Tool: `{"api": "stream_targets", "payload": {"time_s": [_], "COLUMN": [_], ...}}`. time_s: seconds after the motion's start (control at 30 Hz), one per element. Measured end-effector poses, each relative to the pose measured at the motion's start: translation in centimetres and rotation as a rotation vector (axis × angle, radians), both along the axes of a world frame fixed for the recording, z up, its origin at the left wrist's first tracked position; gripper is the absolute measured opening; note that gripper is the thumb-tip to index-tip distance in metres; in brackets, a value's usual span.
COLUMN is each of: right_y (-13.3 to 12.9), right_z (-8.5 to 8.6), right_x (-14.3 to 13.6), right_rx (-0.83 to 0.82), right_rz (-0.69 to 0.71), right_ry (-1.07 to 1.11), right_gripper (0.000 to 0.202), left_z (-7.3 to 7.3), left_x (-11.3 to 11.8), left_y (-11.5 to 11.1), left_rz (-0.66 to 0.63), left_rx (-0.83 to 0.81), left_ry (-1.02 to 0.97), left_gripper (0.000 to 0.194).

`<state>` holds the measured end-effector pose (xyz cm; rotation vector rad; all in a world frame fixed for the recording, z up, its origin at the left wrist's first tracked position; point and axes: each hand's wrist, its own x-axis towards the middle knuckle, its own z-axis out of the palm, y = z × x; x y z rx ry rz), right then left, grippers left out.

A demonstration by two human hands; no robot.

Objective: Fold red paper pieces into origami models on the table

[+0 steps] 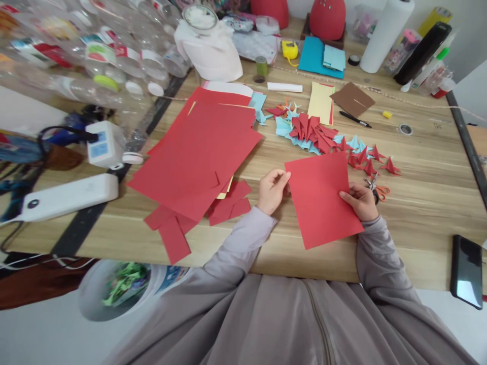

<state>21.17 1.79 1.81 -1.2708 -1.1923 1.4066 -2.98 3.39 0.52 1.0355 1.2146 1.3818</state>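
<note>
A flat sheet of red paper (319,203) is held up over the front of the table between my two hands. My left hand (273,190) pinches its upper left corner between thumb and fingers. At the right edge, my right hand (359,201) grips it, thumb on the face and fingers behind. Scissors (380,191) with orange handles lie just beyond my right hand, partly hidden by it. Past the sheet sits a cluster of folded red paper pieces (310,132) mixed with light blue ones. A stack of large red sheets (201,152) lies to the left.
Red paper scraps (175,235) lie near the front edge. A white power bank (70,196) and many plastic bottles (125,61) crowd the left. At the back are a yellow tape measure (289,49) and blue paper (310,56). A phone (467,271) rests at front right; a bin (91,294) stands below.
</note>
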Motion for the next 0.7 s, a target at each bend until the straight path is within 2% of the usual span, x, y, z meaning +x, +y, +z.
{"api": "stream_targets", "payload": {"time_s": [0.17, 0.33, 0.7], "right_y": [0.01, -0.02, -0.08], "right_z": [0.02, 0.09, -0.07], "right_x": [0.1, 0.09, 0.02], "right_rx": [-0.027, -0.037, -0.014], "right_rz": [0.029, 0.031, 0.035], "right_ry": [0.008, 0.006, -0.002], "right_gripper": [0.023, 0.024, 0.025], "left_z": [0.43, 0.26, 0.11], "left_x": [-0.03, 0.18, 0.25], "left_y": [-0.1, -0.05, -0.1], "left_rz": [-0.021, -0.013, 0.004], "left_rx": [0.016, 0.023, -0.027], "left_ry": [0.045, 0.036, -0.004], "left_gripper": [0.04, 0.048, 0.049]}}
